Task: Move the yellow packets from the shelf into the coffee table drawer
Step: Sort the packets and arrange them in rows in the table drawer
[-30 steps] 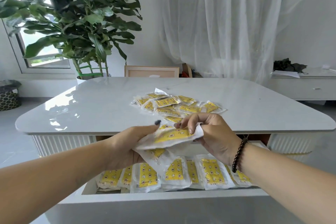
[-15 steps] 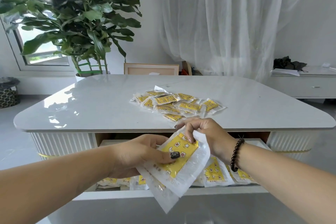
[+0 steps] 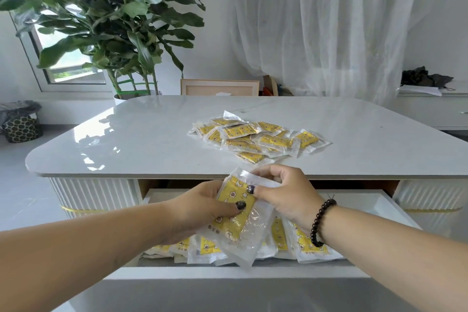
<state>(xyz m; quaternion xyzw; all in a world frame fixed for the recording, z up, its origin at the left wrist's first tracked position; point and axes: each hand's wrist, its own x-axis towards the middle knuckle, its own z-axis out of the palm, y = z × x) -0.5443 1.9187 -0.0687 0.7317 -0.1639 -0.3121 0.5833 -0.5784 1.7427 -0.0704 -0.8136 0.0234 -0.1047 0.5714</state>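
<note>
**Both hands on a held packet over the open drawer**

One yellow packet (image 3: 234, 213), perhaps with a second clear wrapper behind it, is held upright over the open drawer (image 3: 390, 206). The left hand (image 3: 200, 213) grips its left edge, thumb across the yellow face; the right hand (image 3: 283, 195) pinches its top corner with curled fingers (image 3: 250, 189). In the drawer lie at least five more packets (image 3: 307, 243), partly hidden by the arms. On the counter (image 3: 126, 144) sits one loose pile of packets (image 3: 258, 137), roughly a dozen, overlapping. One beaded bracelet (image 3: 320, 223) rings the right wrist. One potted plant (image 3: 114, 20) stands behind the counter
</note>
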